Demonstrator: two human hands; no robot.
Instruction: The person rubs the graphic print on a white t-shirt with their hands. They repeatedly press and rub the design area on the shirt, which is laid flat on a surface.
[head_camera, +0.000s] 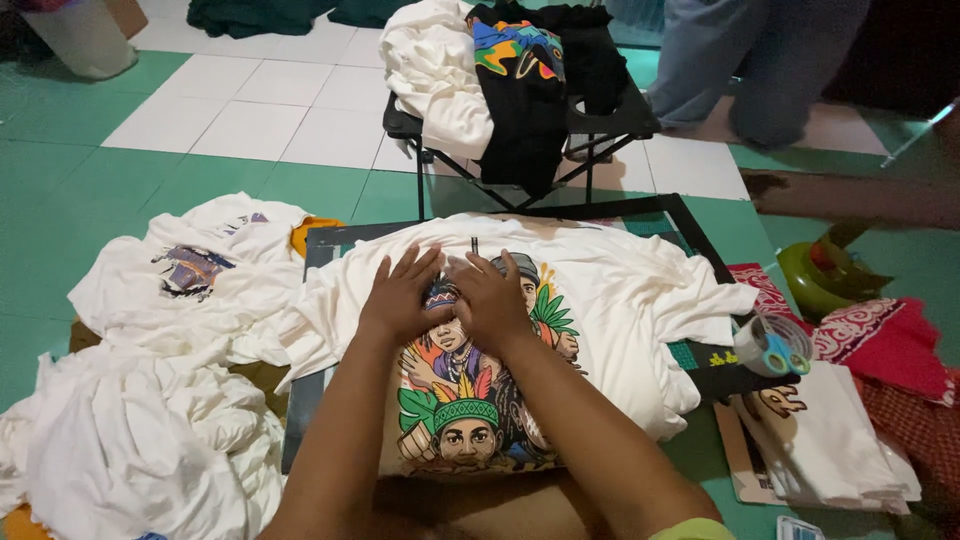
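Both hands flat, fingers spread, nothing pinched: left hand & right hand press the print on a white tee, laid over a dark board mid-floor. Soft, light, wrinkles easily (probably best taken at shoulders/hem). Green-white tile floor; tee pile left, folding stool far.
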